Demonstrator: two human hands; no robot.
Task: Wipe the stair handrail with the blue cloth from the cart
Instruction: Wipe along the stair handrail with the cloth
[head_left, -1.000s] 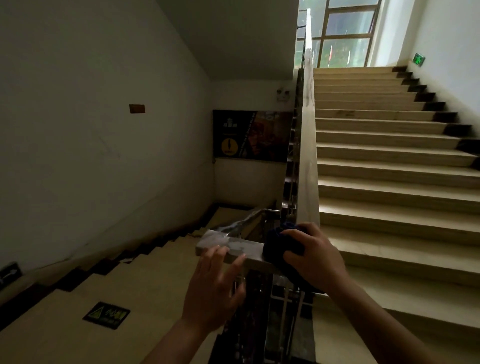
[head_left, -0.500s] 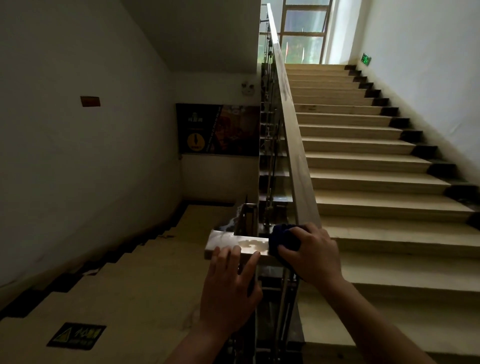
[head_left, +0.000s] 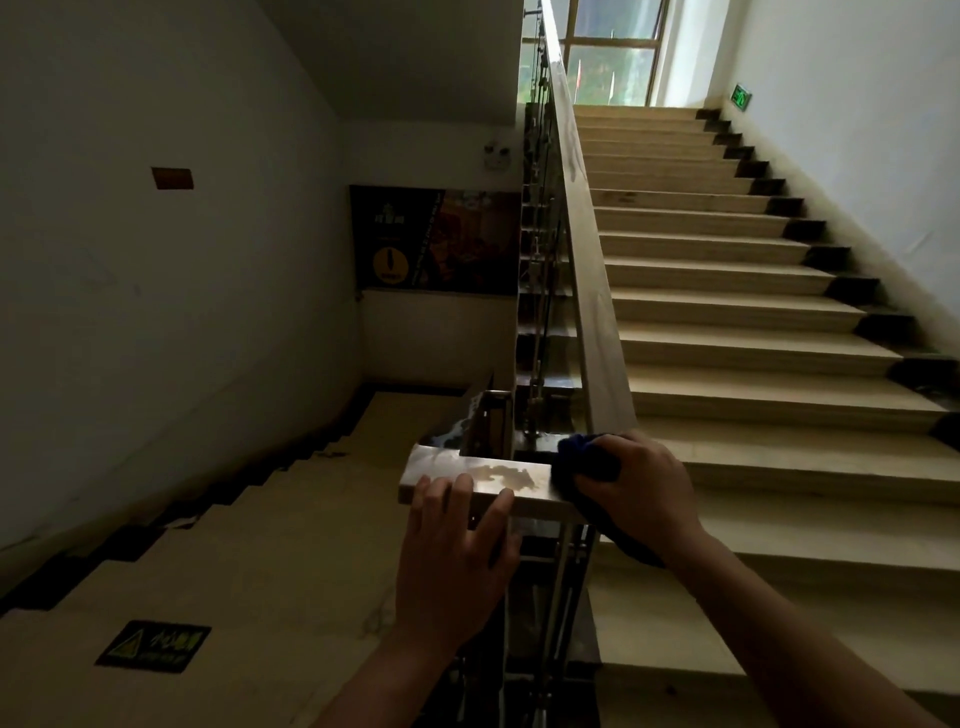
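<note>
A flat pale stone handrail (head_left: 587, 270) climbs from the landing corner toward the window at the top. Its short horizontal piece (head_left: 488, 475) shows a wet patch. My right hand (head_left: 641, 491) presses a bunched dark blue cloth (head_left: 587, 460) onto the corner where the sloping rail meets the flat piece. Part of the cloth hangs below my palm. My left hand (head_left: 457, 551) rests with spread fingers on the near edge of the flat piece, holding nothing. The cart is out of view.
Beige steps (head_left: 727, 291) rise on the right beside a white wall. A lower flight (head_left: 249, 530) descends on the left, with a dark warning sticker (head_left: 153, 644) on a step. Metal balusters (head_left: 540, 597) stand under the rail. A poster (head_left: 436, 239) hangs on the far wall.
My left hand moved forward from the air onto the flat rail piece. My right hand and the cloth stayed at the corner. The camera drew closer and turned slightly left.
</note>
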